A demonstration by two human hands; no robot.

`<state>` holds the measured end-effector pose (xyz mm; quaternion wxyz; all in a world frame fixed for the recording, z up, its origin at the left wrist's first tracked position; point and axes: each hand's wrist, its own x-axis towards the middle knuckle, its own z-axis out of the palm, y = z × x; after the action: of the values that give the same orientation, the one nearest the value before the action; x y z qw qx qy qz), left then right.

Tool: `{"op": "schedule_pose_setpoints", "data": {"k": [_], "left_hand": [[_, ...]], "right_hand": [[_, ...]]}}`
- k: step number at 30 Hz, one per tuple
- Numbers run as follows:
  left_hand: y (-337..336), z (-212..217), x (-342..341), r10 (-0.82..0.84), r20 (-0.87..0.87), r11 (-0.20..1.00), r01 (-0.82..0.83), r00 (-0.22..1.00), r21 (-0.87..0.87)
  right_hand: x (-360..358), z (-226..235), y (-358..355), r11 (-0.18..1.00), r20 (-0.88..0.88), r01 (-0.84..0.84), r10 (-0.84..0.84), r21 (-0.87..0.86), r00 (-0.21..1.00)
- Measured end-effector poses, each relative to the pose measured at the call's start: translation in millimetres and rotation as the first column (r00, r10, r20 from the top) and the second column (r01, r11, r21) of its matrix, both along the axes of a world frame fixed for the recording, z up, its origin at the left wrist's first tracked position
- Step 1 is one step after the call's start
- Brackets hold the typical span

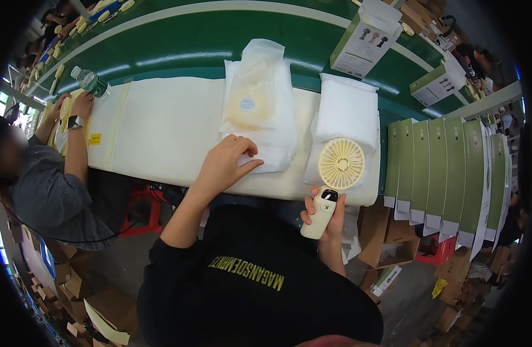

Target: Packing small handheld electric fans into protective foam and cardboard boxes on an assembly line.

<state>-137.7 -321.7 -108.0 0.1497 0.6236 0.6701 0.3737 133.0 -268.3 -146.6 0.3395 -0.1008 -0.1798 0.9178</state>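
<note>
My right hand (333, 222) grips the pale cream handle of a handheld fan (319, 218). Its round, ribbed head tilts away from me, over the near end of a stack of white pouches (347, 110). A small dark panel shows at the top of the handle. My left hand (228, 162), its fingers loosely bent and the thumb apart, holds nothing. It is at the near edge of another pile of white bags (284, 136). On that pile lies a translucent bag (260, 75) with a second cream fan head inside, bearing a round pale label.
Several green-and-white boxes (439, 168) stand in a row at the right. One printed box (367, 43) sits on the green conveyor (196, 43) behind the white worktop (162, 121). A water bottle (91, 82) is near a co-worker (58, 173) at the left.
</note>
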Motion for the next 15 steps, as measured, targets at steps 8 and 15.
{"op": "schedule_pose_setpoints", "data": {"k": [8, 15], "left_hand": [[14.4, -4.9, 6.7, -0.089, -0.279, 0.993, 0.108, 0.956, 0.055], [15.9, 0.5, -2.6, -0.167, 0.247, 0.982, 0.184, 0.955, -0.047]], "right_hand": [[-10.2, 3.4, -4.8, 0.968, 0.183, -0.164, 0.129, 0.192, 0.975], [-23.1, 5.6, -1.1, 0.919, 0.176, -0.186, 0.131, 0.348, 0.976]]}}
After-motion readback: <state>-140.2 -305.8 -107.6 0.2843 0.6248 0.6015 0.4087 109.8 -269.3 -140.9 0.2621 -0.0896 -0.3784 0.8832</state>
